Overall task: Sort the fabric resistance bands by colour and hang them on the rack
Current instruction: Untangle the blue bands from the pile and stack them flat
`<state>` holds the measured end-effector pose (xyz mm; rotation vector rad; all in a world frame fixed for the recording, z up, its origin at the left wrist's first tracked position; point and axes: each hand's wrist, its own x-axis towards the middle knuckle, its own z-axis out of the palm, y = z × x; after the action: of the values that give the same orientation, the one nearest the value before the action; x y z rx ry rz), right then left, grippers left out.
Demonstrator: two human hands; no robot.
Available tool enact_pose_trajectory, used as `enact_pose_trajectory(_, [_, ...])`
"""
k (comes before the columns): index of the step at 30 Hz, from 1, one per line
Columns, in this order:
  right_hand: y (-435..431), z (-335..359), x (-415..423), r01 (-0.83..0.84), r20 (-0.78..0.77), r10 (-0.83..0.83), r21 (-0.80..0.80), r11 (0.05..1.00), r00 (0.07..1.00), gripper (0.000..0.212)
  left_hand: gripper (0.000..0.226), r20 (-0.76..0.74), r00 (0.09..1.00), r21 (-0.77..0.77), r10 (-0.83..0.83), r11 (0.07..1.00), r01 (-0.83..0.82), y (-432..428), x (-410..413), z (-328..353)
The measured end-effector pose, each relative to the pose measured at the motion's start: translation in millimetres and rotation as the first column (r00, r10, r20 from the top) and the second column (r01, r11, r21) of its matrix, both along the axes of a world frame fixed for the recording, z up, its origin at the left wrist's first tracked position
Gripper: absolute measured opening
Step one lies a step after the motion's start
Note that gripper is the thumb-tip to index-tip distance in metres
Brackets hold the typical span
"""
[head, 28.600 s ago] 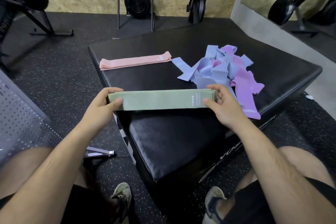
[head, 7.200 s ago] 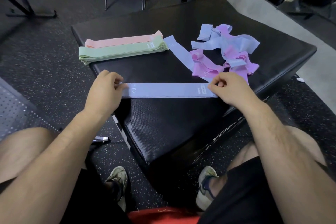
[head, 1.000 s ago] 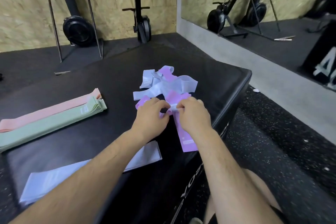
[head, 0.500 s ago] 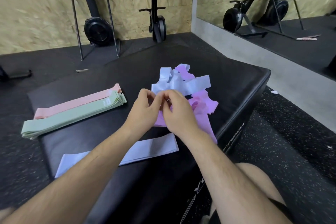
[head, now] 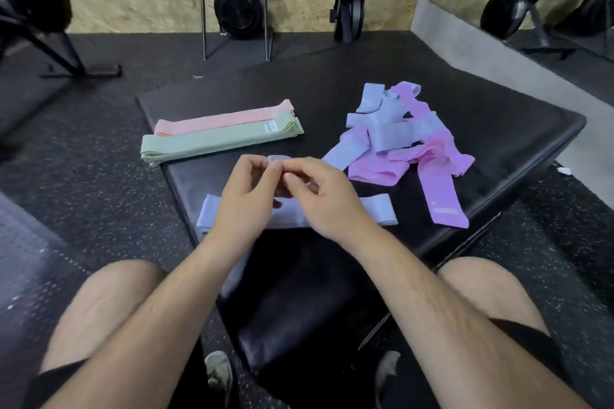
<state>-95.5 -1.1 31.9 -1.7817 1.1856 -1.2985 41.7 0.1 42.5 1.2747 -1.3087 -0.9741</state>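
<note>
Your left hand [head: 246,199] and right hand [head: 320,199] both pinch the end of 1 blue band [head: 278,159], fingers curled on it. A moment ago they dug in the mixed pile [head: 408,139]; now they are left of the pile, above the flat blue band [head: 378,211] on the desk [head: 515,129]. I judge the blue group gets its 2nd piece.

My left hand [head: 247,199] and right hand [head: 329,202] came off the pile [head: 403,134], back toward me; both now pinch a blue band [head: 278,158] above the flat band [head: 380,211].
</note>
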Motion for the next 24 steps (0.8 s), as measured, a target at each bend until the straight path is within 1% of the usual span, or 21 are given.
enact_pose_trajectory(2, [-0.1, -1.3, 3.8, 0.002, 0.000, -0.002, 0.018, 1.000, 1.000, 0.029, 0.014, 0.052, 0.998, -0.016, 0.018, 1.000, -0.017, 0.4, 10.4, 0.5])
enact_pose_trajectory(3, [-1.8, -1.5, 3.7, 0.032, -0.021, -0.032, -0.011, 0.999, 0.999, 0.028, 0.017, 0.086, 0.996, -0.040, 0.019, 0.999, -0.015, 0.0, 15.1, 0.8])
enact_pose_trajectory(4, [-4.8, -1.9, 2.9, 0.070, -0.078, -0.074, -0.062, 0.996, 0.994, 0.028, 0.019, 0.130, 0.991, -0.066, 0.017, 0.998, -0.008, -0.1, 19.4, 1.5])
enact_pose_trajectory(6, [-12.7, -3.2, 1.8, 0.093, -0.264, -0.134, -0.159, 0.983, 0.955, 0.033, 0.020, 0.199, 0.980, -0.105, 0.007, 0.994, 0.014, 1.5, 26.1, 2.1])
enact_pose_trajectory(7, [-17.6, -4.5, 1.5, 0.071, -0.352, -0.128, -0.170, 0.983, 0.927, 0.036, 0.021, 0.209, 0.978, -0.113, -0.005, 0.993, 0.029, 2.6, 28.4, 1.8])
enact_pose_trajectory(8, [-21.8, -5.5, 1.7, 0.039, -0.412, -0.098, -0.148, 0.988, 0.906, 0.037, 0.022, 0.211, 0.977, -0.114, -0.019, 0.993, 0.044, 2.6, 30.7, 0.4])
enact_pose_trajectory(10, [-27.5, -6.1, 3.3, -0.015, -0.424, -0.024, -0.087, 0.996, 0.905, 0.029, 0.019, 0.222, 0.974, -0.109, -0.045, 0.992, 0.071, -0.1, 34.5, -2.2])
enact_pose_trajectory(13, [-34.0, -4.0, 7.3, -0.028, -0.370, -0.008, -0.091, 0.995, 0.929, 0.012, 0.007, 0.284, 0.957, -0.108, -0.055, 0.990, 0.089, -5.4, 39.3, -5.4])
enact_pose_trajectory(17, [-40.0, 0.9, 6.7, -0.077, -0.359, 0.059, -0.037, 0.996, 0.932, 0.009, 0.005, 0.248, 0.967, -0.093, -0.059, 0.992, 0.084, -10.5, 43.0, -4.6])
enact_pose_trajectory(20, [-45.9, -0.1, -2.3, -0.083, -0.399, 0.090, 0.033, 0.996, 0.913, 0.008, 0.009, 0.246, 0.968, -0.101, -0.042, 0.992, 0.069, -15.2, 46.4, -5.1])
enact_pose_trajectory(24, [-48.7, -1.6, -16.5, -0.033, -0.518, 0.056, 0.052, 0.998, 0.854, 0.005, 0.011, 0.205, 0.979, -0.110, -0.004, 0.994, 0.027, -20.0, 48.6, -5.7])
